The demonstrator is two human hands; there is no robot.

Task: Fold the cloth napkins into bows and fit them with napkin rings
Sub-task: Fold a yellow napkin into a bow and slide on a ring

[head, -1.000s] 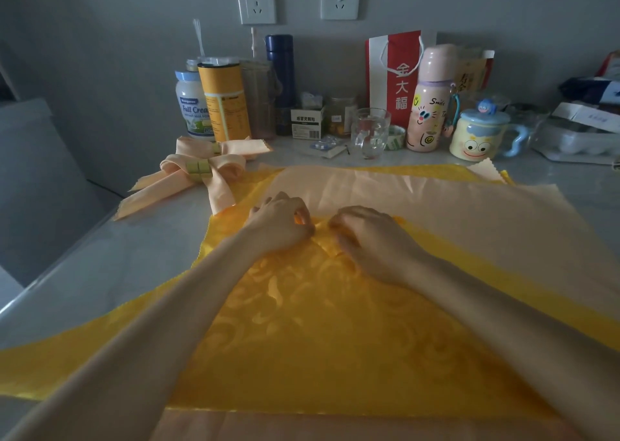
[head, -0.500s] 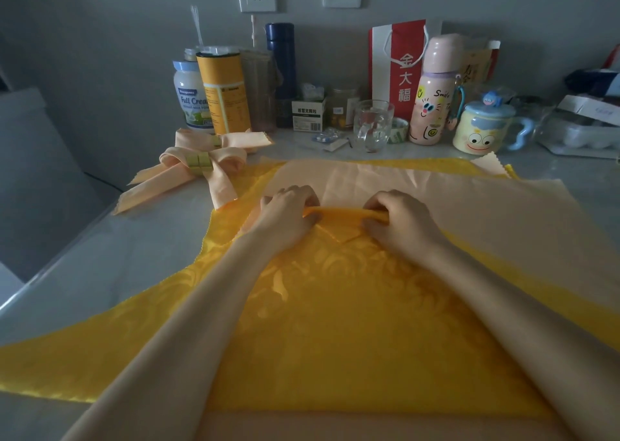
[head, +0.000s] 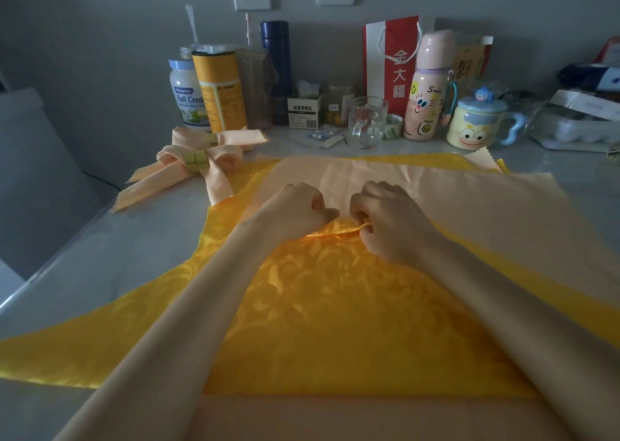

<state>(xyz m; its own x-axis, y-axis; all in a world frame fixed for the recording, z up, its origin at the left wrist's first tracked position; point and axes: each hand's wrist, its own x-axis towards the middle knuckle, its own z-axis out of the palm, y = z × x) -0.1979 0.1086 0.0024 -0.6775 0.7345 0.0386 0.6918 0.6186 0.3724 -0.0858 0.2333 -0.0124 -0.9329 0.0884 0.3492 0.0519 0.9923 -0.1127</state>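
Note:
A yellow patterned napkin (head: 335, 306) lies spread across the table with its far point folded toward me. My left hand (head: 295, 209) and my right hand (head: 389, 219) sit close together at that folded tip, fingers curled and pinching the yellow fabric between them. Beneath and beyond it lies a peach napkin (head: 419, 189), flat. At the far left rests a finished peach bow (head: 191, 169) held by a green-gold napkin ring (head: 196, 160); a second ring (head: 213, 138) shows on a peach piece behind it.
Along the wall stand a milk powder jar (head: 186, 98), a yellow canister (head: 219, 88), a blue flask (head: 276, 68), a glass mug (head: 367, 120), a pink bottle (head: 426, 88), a cartoon mug (head: 476, 122) and a red bag (head: 392, 61). The table's left edge (head: 50, 279) runs diagonally.
My hands spread apart along the yellow fold, then came back together at the tip, a little farther from me. The camera tilted down slightly.

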